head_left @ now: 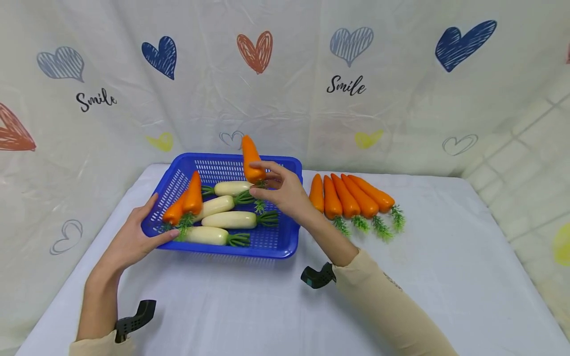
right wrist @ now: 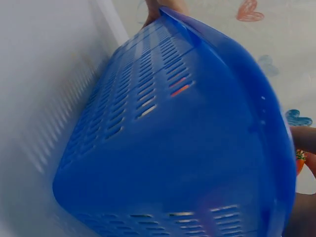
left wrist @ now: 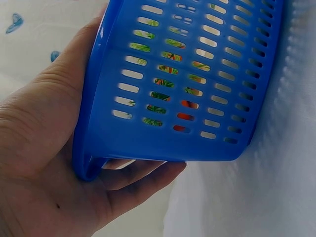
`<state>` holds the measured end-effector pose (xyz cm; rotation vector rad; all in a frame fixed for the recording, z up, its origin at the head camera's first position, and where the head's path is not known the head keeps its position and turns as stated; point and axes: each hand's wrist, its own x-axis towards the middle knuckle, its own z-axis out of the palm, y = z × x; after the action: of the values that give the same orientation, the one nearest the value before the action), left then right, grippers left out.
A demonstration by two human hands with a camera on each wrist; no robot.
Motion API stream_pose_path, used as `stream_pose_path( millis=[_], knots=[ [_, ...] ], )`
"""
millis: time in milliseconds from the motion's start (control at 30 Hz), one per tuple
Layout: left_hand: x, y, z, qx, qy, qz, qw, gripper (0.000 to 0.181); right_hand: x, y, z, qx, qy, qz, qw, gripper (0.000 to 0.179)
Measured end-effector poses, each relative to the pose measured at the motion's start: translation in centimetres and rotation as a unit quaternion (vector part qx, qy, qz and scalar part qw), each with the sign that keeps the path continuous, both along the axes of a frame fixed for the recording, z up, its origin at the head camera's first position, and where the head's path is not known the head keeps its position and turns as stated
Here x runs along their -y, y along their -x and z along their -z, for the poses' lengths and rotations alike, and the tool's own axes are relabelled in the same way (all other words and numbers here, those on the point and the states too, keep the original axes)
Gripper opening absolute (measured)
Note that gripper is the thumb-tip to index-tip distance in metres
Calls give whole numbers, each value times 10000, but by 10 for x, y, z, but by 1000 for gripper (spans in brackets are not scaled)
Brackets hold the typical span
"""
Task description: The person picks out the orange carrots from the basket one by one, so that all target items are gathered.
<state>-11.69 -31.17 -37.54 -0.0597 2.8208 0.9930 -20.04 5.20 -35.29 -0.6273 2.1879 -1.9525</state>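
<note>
A blue plastic basket (head_left: 290, 232) with slotted walls stands on the white-covered table. Its left front corner is held by my left hand (head_left: 139, 232), thumb over the rim and fingers along the outer wall, as the left wrist view shows. Over the basket's back right part, my right hand (head_left: 285, 190) pinches an orange carrot (head_left: 250, 158) near its leafy end, tip pointing up. Inside lie several white radishes (head_left: 229, 220) with green stems, and two carrots (head_left: 192, 198) lean together at the left side. In the right wrist view the basket wall (right wrist: 197, 148) hides most of that hand.
Right of the basket, several carrots (head_left: 347, 195) lie in a row on the table (head_left: 436, 277), green tops toward the front. A pale curtain (head_left: 303, 109) with printed hearts hangs behind the table. Black wrist mounts (head_left: 318, 276) sit at both sleeves.
</note>
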Motion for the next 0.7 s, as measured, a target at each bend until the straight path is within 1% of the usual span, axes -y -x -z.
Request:
stream_pose_path(
  millis=[233,300,467,533,700],
  knots=[
    [0,0,0,8,-6,4,10000,112,-12,-1,-3,16,162,147,9998,52],
    [1,-2,0,38,-11,-17,10000,113,-14,-2,-2,90,179,174,9996,51],
    [7,-8,1,85,46,-45,9999,113,-16,-4,1,292,140,96,9994,52],
    [7,-8,2,67,51,-31,10000,113,-19,-5,2,320,182,113,9993,52],
    [2,0,1,73,40,-22,10000,113,-28,-4,1,231,259,243,9991,52]
  ],
)
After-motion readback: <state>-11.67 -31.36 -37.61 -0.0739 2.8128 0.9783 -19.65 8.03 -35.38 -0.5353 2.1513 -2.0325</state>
